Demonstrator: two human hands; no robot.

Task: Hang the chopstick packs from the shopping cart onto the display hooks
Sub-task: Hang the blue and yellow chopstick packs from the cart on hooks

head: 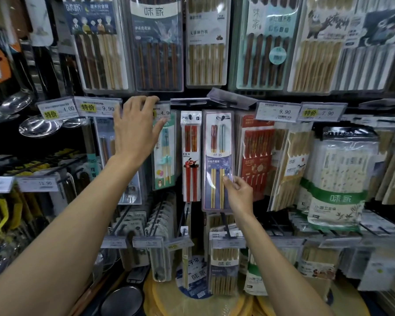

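A clear chopstick pack (217, 156) with a purple card and red, blue and yellow sticks hangs from a display hook (221, 117) in the middle row. My right hand (238, 195) pinches its lower right edge, index finger on the front. My left hand (135, 126) reaches up to the left and grips the price tag (163, 112) at the tip of a neighbouring hook, fingers curled over its top and thumb below. Behind that tag hangs a green children's chopstick pack (165, 156). A narrow red chopstick pack (191, 156) hangs between the two. The shopping cart is out of view.
Rows of chopstick packs fill the hooks above (205, 42), to the right (255, 153) and below (224, 267). Price tags (277, 111) stick out along the rails. Steel ladles (40, 125) hang at the left. Round woven mats (192, 302) lie at the bottom.
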